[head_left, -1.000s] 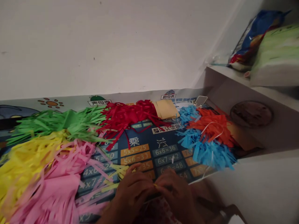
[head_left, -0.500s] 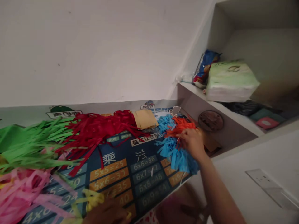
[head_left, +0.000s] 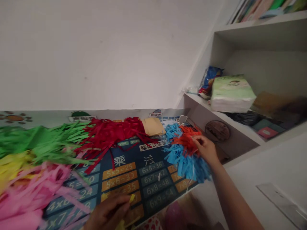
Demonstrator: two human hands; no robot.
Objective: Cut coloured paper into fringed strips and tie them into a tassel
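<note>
My left hand (head_left: 109, 212) is closed at the bottom of the view, pinching a yellow paper tassel (head_left: 131, 198). Its tip pokes out past the fingers, and more yellow shows behind and below the hand. To the right, my right hand (head_left: 206, 149) is closed, its fingertips pinched at the orange-red paper tassel (head_left: 187, 140). That tassel lies over blue fringed paper tassels (head_left: 192, 167). Left of them sit a folded tan paper piece (head_left: 153, 126) and a dark red tassel (head_left: 115, 131).
A table mat (head_left: 155, 182) printed with times tables covers the table. Green (head_left: 48, 137), yellow (head_left: 9, 167) and pink (head_left: 35, 195) fringed paper lies at left. A shelf on the right holds a green tissue pack (head_left: 232, 94) and a blue bag (head_left: 211, 78).
My view has shifted slightly, so the tabletop sits further right. My left hand has come up higher into view with the yellow tassel. My right hand stays at the orange-red tassel.
</note>
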